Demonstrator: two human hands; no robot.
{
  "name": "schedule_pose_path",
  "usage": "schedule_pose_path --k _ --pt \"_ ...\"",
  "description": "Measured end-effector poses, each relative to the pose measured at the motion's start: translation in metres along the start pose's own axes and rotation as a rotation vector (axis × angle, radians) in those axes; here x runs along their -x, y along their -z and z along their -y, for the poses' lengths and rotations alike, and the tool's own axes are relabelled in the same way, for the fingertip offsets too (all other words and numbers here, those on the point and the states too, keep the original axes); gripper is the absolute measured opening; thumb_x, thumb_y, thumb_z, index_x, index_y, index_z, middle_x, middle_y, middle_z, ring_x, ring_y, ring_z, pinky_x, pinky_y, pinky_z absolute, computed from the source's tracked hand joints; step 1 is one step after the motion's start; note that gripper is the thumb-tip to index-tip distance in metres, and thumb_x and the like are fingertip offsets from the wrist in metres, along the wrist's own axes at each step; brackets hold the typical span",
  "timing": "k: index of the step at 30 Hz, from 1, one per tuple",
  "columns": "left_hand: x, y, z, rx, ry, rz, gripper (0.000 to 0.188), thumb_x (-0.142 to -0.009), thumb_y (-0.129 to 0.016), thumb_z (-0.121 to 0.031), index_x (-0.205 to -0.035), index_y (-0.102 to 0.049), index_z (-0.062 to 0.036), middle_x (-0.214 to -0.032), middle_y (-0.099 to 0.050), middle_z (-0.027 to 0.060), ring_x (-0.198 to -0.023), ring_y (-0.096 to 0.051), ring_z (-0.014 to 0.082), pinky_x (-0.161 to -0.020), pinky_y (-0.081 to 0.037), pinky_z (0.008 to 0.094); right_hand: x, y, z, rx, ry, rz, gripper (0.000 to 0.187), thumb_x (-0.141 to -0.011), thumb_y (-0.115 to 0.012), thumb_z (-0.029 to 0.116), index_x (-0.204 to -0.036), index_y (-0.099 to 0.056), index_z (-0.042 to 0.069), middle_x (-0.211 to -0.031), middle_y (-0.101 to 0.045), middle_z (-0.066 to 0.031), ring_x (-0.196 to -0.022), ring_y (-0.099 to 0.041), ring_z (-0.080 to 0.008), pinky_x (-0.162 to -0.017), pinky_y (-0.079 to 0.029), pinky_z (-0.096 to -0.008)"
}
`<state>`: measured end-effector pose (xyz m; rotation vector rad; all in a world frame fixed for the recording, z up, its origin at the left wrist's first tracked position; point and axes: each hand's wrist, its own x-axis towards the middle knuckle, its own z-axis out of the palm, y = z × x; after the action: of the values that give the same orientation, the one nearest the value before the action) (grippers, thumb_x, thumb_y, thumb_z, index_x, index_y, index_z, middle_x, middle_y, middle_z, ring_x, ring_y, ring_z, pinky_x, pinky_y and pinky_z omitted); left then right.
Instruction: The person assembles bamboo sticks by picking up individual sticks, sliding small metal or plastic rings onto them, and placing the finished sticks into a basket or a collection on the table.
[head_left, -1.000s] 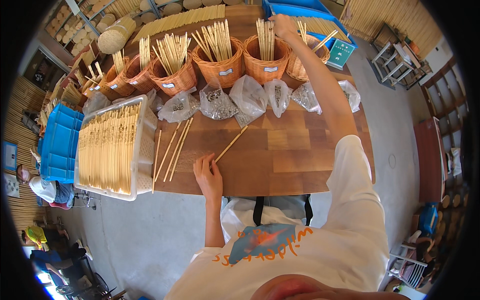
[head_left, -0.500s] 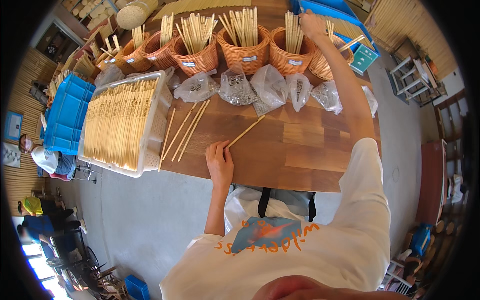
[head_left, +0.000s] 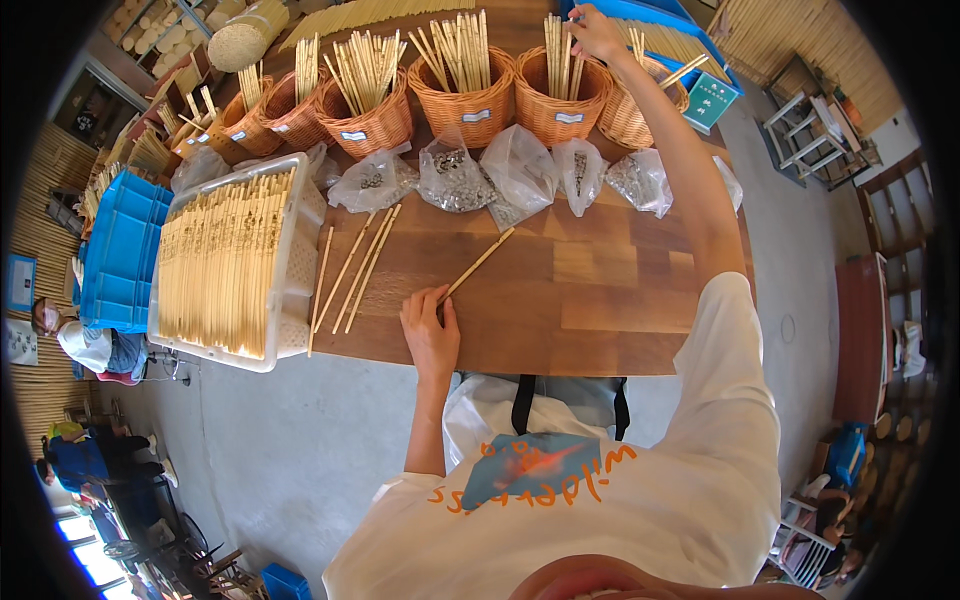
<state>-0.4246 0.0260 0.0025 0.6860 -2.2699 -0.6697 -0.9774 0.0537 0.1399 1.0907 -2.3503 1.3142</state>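
Observation:
My left hand [head_left: 430, 330] rests at the near edge of the wooden table, fingers closed on the lower end of a thin bamboo stick [head_left: 482, 262] that slants away to the right. To its left, several loose bamboo sticks [head_left: 366, 275] lie side by side. My right arm stretches to the far side, where my right hand [head_left: 598, 36] is at the tops of bamboo sticks [head_left: 553, 62] standing in a wicker basket [head_left: 535, 98]. Its fingertips appear to pinch one stick's upper end; the fingers partly cover it.
A white plastic crate [head_left: 305, 215] full of bamboo sticks stands left, beside blue crates [head_left: 125, 250]. More wicker baskets [head_left: 462, 110] line the back, with clear bags [head_left: 455, 180] of small parts before them. A green sign [head_left: 711, 103] stands far right. Other people are at left.
My view has shifted slightly, so the table and baskets sit a little further left. Both hands keep nearly the same places relative to the stick and the basket.

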Motion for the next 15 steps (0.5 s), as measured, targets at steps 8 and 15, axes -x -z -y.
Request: schedule_pose_path --k 8,15 --pt "0.004 0.002 0.002 -0.01 0.039 0.017 0.02 -0.088 -0.069 -0.001 -0.108 -0.071 -0.0035 -0.106 -0.063 0.0107 -0.1 -0.057 0.0315 -0.089 -0.046 0.042 -0.035 0.034 0.099 -0.119 0.353 -0.418 0.012 -0.096 -0.061 0.009 -0.106 -0.056 0.004 -0.081 -0.069 -0.0141 -0.073 -0.069 -0.0198 -0.061 -0.052 -0.0366" --pt "0.004 0.001 0.006 0.014 0.032 0.012 0.02 -0.089 -0.066 0.0 -0.107 -0.071 -0.005 -0.103 -0.062 0.0096 -0.098 -0.055 0.0304 -0.088 -0.046 0.0428 -0.041 0.016 0.191 -0.294 0.133 -0.28 0.011 -0.097 -0.06 0.01 -0.105 -0.057 0.003 -0.084 -0.07 -0.0182 -0.078 -0.072 -0.0263 -0.066 -0.055 -0.0407"
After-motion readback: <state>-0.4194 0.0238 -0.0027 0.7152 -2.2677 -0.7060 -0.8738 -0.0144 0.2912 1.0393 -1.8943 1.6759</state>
